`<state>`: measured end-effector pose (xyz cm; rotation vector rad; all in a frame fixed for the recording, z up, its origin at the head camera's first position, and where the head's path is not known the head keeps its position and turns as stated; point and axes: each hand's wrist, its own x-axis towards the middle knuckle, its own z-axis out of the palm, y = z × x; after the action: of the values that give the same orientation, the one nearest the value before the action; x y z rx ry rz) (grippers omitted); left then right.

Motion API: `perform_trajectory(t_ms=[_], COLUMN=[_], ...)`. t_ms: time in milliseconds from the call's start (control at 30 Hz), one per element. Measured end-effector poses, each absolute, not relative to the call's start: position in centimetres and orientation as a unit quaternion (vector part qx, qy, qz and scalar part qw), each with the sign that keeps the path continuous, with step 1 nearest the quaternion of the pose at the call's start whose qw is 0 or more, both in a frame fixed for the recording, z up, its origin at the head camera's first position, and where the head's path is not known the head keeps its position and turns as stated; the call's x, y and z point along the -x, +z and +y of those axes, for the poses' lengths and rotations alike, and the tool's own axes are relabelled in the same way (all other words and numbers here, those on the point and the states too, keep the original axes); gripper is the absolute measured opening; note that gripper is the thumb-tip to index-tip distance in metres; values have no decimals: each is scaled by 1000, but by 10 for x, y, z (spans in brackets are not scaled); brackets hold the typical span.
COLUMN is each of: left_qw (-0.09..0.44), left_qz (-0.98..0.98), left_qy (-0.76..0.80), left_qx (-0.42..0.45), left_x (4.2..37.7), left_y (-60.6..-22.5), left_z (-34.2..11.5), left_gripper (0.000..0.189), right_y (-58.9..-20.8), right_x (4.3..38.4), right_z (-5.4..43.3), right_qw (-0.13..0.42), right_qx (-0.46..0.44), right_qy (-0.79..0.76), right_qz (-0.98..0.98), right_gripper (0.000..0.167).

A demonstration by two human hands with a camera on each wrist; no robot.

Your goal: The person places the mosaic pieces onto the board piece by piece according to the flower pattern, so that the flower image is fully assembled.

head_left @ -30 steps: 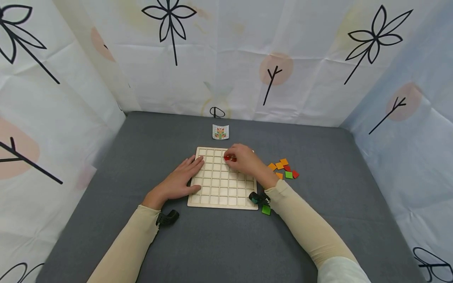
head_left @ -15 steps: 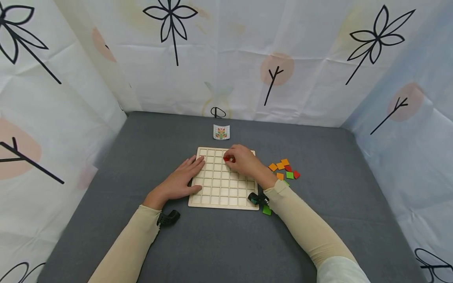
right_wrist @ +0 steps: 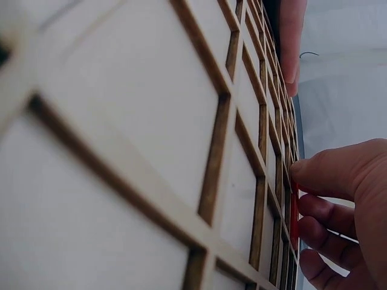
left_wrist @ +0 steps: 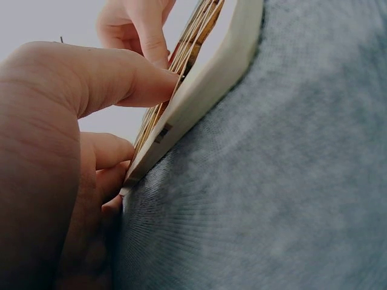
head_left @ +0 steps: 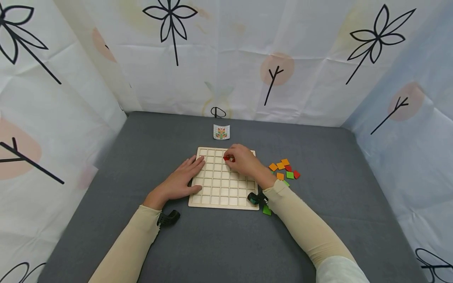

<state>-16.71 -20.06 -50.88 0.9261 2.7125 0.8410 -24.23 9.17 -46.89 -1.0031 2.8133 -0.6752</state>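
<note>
A square wooden grid board [head_left: 219, 192] lies on the grey table, its raised strips forming rows of small cells. My left hand [head_left: 178, 181] rests along the board's left edge, fingers spread and nearly straight, thumb on the lower left part. Over the upper middle cells, my right hand [head_left: 244, 160] pinches a red square tile [head_left: 227, 158] between thumb and fingers. In the right wrist view the red tile [right_wrist: 294, 217] stands right at the grid strips, partly hidden by the fingertips. The left wrist view shows the left thumb [left_wrist: 139, 78] on the board's rim.
Right of the board lie loose orange tiles [head_left: 280, 166], red tiles [head_left: 296, 174] and green tiles [head_left: 290, 175]. Another green tile [head_left: 267, 210] sits near the board's lower right corner, beside the right wrist. A small pattern card [head_left: 221, 132] stands behind the board.
Both hands keep nearly the same places on the board. The right forearm has shifted slightly, and part of another green tile shows beside its sleeve.
</note>
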Motion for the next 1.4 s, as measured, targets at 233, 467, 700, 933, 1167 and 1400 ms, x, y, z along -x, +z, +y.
perform_trajectory(t_ms=[233, 467, 700, 933, 1167, 1400], left_qw=[78, 76, 78, 78, 79, 77], left_qz=[907, 907, 905, 904, 905, 905], left_qy=[279, 278, 283, 284, 283, 281], left_qx=[-306, -305, -308, -309, -309, -311], left_x=[167, 166, 166, 166, 166, 167], left_y=[-508, -508, -508, -508, -507, -508], left_z=[-200, -200, -200, -200, -200, -200], left_gripper=[90, 90, 90, 90, 90, 90], right_y=[-470, -470, -469, -467, -461, -451], right_x=[242, 242, 241, 240, 240, 235], right_z=[91, 91, 93, 98, 106, 124], right_qw=[31, 31, 32, 37, 17, 23], right_qx=[326, 323, 325, 316, 312, 286], right_qy=[-213, -211, -219, -243, -240, -243], right_qz=[920, 922, 920, 916, 919, 927], right_gripper=[15, 17, 19, 24, 22, 23])
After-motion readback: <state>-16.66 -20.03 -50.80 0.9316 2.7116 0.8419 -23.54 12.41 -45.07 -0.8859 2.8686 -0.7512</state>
